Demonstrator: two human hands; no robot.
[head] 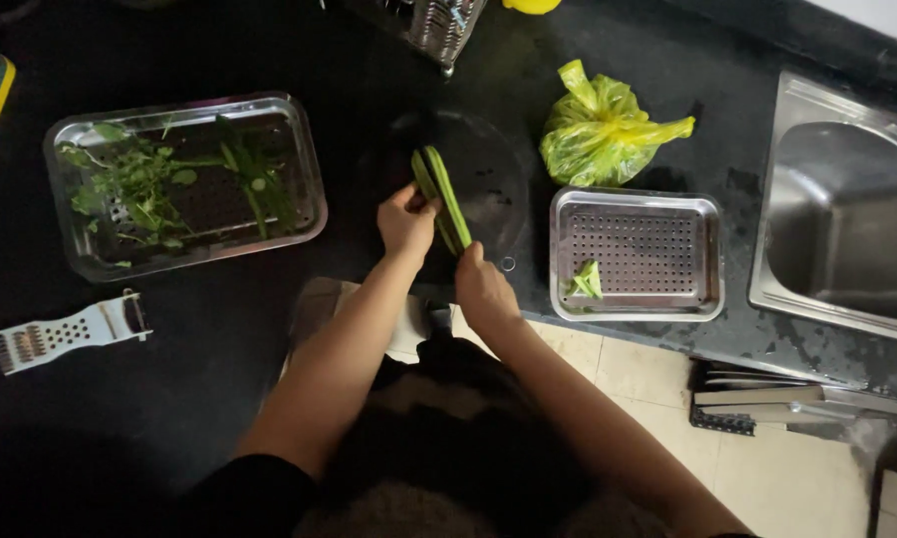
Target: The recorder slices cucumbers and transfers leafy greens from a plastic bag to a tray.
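**Two hands on a long green vegetable over a dark round board**

The black counter (219, 339) fills most of the frame, its front edge running along the lower middle, with pale floor tiles below it at lower right. At the right edge sits a steel sink (847, 214), its basin dropping away just beside the counter's wet patch. At upper left lies a clear rectangular tray (299, 214) with leafy greens (134, 184) spread inside. Right of centre is a smaller perforated steel tray (657, 254) holding a few cut green pieces (588, 281); above it rests a knotted yellow-green plastic bag (603, 130). A dark round board (488, 169) lies at centre, hard to separate from the counter. At lower left is a white slicer (65, 334), well apart from the hands.

The left hand (405, 219) is closed around the upper part of a long green vegetable (440, 194), fingers curled on it. The right hand (483, 287) is closed at the vegetable's lower end; whether it also holds a tool cannot be told. The vegetable lies tilted over the board, between the two trays.

Bare counter lies between the clear tray and the hands, and below the slicer; the steel tray is just beside the right hand.
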